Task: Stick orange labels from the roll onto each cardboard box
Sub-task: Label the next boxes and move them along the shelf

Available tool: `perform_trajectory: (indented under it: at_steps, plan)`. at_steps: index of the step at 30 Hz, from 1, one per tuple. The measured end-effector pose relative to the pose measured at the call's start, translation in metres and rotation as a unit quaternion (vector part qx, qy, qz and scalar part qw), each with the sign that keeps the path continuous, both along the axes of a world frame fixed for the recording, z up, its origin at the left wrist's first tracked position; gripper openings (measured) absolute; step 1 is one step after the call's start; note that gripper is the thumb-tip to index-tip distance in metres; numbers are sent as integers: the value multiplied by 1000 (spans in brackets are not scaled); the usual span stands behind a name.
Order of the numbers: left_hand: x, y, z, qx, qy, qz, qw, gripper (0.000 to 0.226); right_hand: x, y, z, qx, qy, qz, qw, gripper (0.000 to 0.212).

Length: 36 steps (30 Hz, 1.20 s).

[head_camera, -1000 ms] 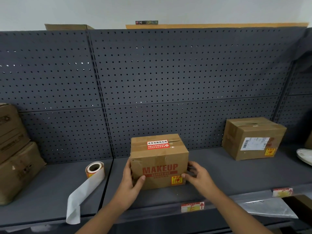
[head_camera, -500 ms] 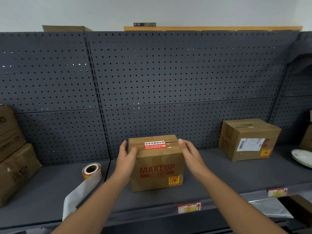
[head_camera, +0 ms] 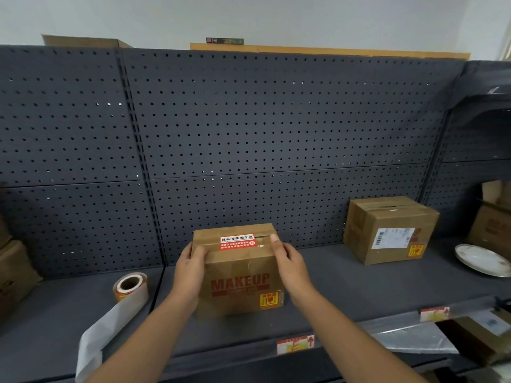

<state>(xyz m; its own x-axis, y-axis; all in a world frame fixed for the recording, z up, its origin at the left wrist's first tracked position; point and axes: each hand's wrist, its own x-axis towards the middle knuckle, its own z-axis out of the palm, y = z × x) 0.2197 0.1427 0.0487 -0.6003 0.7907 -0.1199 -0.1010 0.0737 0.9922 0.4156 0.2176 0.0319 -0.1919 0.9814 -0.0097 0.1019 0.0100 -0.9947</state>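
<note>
A cardboard box printed MAKEUP (head_camera: 239, 283) stands on the grey shelf (head_camera: 331, 294), with an orange label (head_camera: 268, 299) at its lower front right corner. My left hand (head_camera: 190, 268) grips its upper left edge and my right hand (head_camera: 287, 262) grips its upper right edge. The label roll (head_camera: 130, 286) lies to the left, its white backing strip (head_camera: 102, 333) trailing over the shelf's front edge. A second box (head_camera: 392, 230) at the right carries an orange label (head_camera: 415, 250) and a white shipping label.
Stacked cardboard boxes (head_camera: 13, 272) sit at the far left, and more boxes (head_camera: 495, 222) at the far right. A white plate (head_camera: 482, 259) lies on the shelf's right end. A dark pegboard wall (head_camera: 249, 134) backs the shelf. Below right are plastic sheeting and another box.
Both hands moved up from the MAKEUP box's lower front to its upper side edges. The box now stands farther back on the shelf, and my view has shifted right.
</note>
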Motion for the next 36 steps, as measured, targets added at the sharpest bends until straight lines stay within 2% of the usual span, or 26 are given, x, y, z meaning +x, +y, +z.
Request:
perform_trajectory:
  at_steps: [2,5,7,21,28,36]
  plan:
    - [3,-1,3,4,-13,7,1000,19,-2,-1,0,1,-3,4,1000,46]
    - [11,1,9,8,-28,22,999,20,-4,0,1,-7,16,-6,1000,27]
    - [18,1,14,9,-36,18,999,20,-3,2,4,-15,34,-29,999,23]
    - [88,28,38,53,-1,-70,996,24,80,15,33,45,53,-102,992,28]
    - [150,50,40,48,-39,-120,991,22,144,25,37,44,52,-151,986,29]
    - [237,89,39,56,-31,-179,982,21,235,51,44,55,37,-213,975,32]
